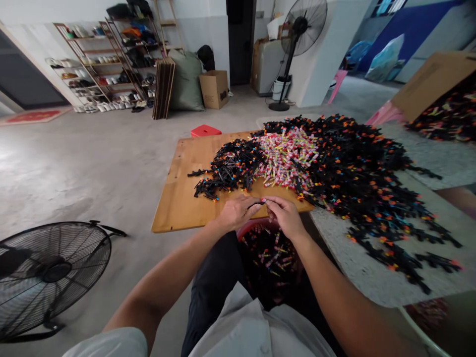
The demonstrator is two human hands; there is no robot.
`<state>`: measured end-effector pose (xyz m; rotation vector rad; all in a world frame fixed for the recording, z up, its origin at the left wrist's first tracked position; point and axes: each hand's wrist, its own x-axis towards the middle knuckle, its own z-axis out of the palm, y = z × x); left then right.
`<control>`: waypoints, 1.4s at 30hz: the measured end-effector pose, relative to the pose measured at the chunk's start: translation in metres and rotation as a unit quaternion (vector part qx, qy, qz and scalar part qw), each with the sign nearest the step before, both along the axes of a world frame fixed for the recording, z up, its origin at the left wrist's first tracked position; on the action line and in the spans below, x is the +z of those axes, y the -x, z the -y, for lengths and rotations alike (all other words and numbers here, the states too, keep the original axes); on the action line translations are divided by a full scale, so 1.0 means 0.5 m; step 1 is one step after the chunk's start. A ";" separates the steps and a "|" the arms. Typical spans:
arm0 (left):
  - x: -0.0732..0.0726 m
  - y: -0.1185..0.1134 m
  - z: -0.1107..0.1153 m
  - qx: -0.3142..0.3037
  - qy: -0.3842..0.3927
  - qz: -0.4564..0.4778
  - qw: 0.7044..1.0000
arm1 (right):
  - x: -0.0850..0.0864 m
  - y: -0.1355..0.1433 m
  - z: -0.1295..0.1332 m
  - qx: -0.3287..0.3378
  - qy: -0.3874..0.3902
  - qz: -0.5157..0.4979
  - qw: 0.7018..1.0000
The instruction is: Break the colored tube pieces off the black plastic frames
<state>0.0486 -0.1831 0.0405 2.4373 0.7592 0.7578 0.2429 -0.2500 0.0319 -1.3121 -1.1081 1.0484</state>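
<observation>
My left hand (238, 213) and my right hand (284, 215) meet over the near edge of the wooden board. The fingers of my left hand are closed on a small dark piece, probably a black toy gun, mostly hidden. My right fingertips pinch a small pink-and-white tube (264, 200) against its end. Just beyond my hands lies a heap of pink, white and yellow tubes (286, 156). A small pile of black toy guns (238, 163) with orange and blue bits is left of it. Below my hands, a red tub (243, 230) holds dark pieces and tubes.
A big heap of black toy guns (357, 163) spreads over the stone table (345, 253) at right. The wooden board (178, 198) lies in front of me. A red stool (206, 130) stands behind it. A fan (55, 270) is at left, a tilted carton (433, 87) far right.
</observation>
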 end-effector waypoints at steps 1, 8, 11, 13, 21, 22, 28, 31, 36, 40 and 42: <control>0.004 0.002 0.001 -0.002 -0.029 -0.017 0.999 | -0.001 -0.004 0.000 0.003 0.000 -0.001 1.000; 0.001 0.013 -0.009 0.011 -0.144 -0.079 0.986 | -0.015 -0.020 0.004 -0.005 0.009 -0.025 1.000; -0.003 0.016 -0.015 0.003 -0.150 -0.091 0.984 | -0.023 -0.022 0.006 0.003 0.015 -0.034 0.999; -0.002 0.016 -0.017 0.004 -0.149 -0.098 0.984 | -0.026 -0.022 0.008 0.005 0.016 -0.034 0.999; 0.015 0.012 -0.016 -0.019 -0.172 -0.126 0.977 | -0.005 -0.023 0.022 0.005 0.025 0.053 0.998; 0.017 0.012 -0.015 -0.020 -0.174 -0.129 0.976 | -0.001 -0.023 0.024 0.006 0.029 0.069 0.997; 0.025 0.012 -0.016 -0.014 -0.165 -0.137 0.977 | 0.010 -0.025 0.031 0.035 0.038 0.135 0.989; 0.010 0.011 -0.004 -0.004 -0.130 -0.124 0.984 | 0.006 -0.028 0.032 0.068 0.044 0.152 0.985; -0.028 0.018 0.034 -0.006 -0.041 -0.112 0.993 | -0.010 -0.061 0.037 0.191 0.117 0.140 0.964; -0.039 0.061 -0.015 0.040 -0.050 -0.083 0.995 | -0.036 -0.105 0.050 0.346 0.203 0.241 0.884; -0.043 0.094 -0.072 0.135 -0.085 -0.091 0.983 | -0.050 -0.119 0.056 0.397 0.211 0.318 0.835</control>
